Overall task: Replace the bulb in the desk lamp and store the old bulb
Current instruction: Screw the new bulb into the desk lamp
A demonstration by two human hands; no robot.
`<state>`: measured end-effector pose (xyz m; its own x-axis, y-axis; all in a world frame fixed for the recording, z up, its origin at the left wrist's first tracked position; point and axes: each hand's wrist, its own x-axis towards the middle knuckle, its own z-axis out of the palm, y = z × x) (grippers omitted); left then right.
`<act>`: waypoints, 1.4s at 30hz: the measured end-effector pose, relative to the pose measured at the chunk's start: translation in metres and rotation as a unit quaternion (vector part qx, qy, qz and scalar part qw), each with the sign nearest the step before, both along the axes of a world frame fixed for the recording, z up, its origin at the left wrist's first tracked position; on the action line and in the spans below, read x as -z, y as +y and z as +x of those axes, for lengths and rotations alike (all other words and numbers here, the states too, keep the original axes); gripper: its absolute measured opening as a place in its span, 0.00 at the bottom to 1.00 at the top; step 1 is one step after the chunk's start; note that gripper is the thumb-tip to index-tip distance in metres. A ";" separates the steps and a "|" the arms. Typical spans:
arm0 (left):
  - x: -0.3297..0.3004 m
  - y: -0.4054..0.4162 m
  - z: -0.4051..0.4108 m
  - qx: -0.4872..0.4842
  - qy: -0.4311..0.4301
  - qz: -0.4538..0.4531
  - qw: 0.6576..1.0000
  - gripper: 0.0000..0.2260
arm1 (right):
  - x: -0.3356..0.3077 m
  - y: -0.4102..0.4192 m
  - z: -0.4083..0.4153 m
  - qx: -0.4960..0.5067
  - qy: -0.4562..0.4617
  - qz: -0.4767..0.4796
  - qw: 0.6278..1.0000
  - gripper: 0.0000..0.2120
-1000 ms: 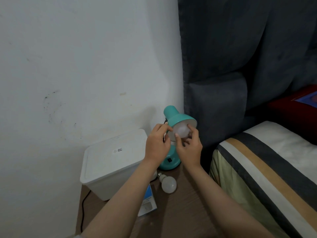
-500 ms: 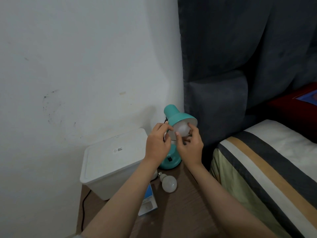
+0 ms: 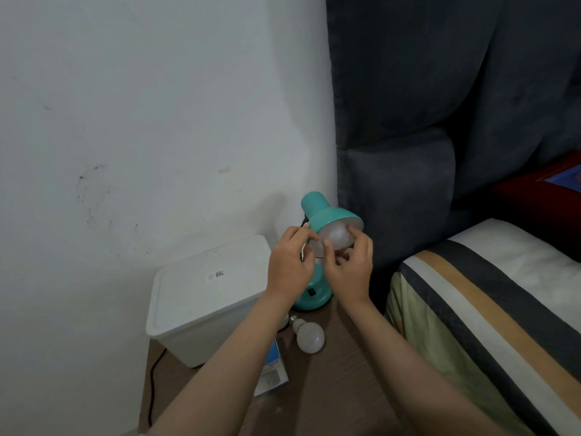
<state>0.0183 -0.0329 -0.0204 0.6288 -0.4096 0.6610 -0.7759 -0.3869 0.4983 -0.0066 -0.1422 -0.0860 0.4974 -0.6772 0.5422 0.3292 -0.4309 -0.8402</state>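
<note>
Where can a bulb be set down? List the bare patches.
Bare wood lies on the table between the loose bulb, the blue box and the bed. Around the lamp base and white bin it is crowded.

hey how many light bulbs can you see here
2 for sure: one in the lamp shade, the bulb gripped by the right hand, and a loose bulb on the table. The left forearm may hide another.

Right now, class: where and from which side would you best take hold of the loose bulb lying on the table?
Grip the loose bulb by its round globe, coming from above: it lies on its side, its narrow screw base pointing toward the lamp, leaving the wide globe exposed.
</note>
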 end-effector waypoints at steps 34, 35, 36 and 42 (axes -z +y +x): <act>0.000 -0.001 -0.001 -0.007 0.001 0.000 1.000 0.09 | 0.001 -0.003 -0.004 -0.068 0.014 0.086 0.994 0.28; 0.000 -0.001 -0.002 -0.006 0.002 0.000 1.000 0.09 | 0.003 -0.003 -0.004 -0.076 0.010 0.072 0.994 0.30; 0.000 -0.001 -0.002 -0.005 0.002 -0.001 1.000 0.09 | 0.005 -0.003 -0.004 -0.073 0.009 0.052 0.996 0.30; -0.001 0.000 -0.001 -0.007 0.002 0.002 1.000 0.10 | 0.000 -0.002 -0.003 -0.027 0.022 0.048 0.998 0.24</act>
<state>0.0174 -0.0326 -0.0190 0.6376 -0.4025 0.6569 -0.7679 -0.4001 0.5003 -0.0100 -0.1438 -0.0861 0.5571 -0.6958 0.4533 0.3117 -0.3307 -0.8908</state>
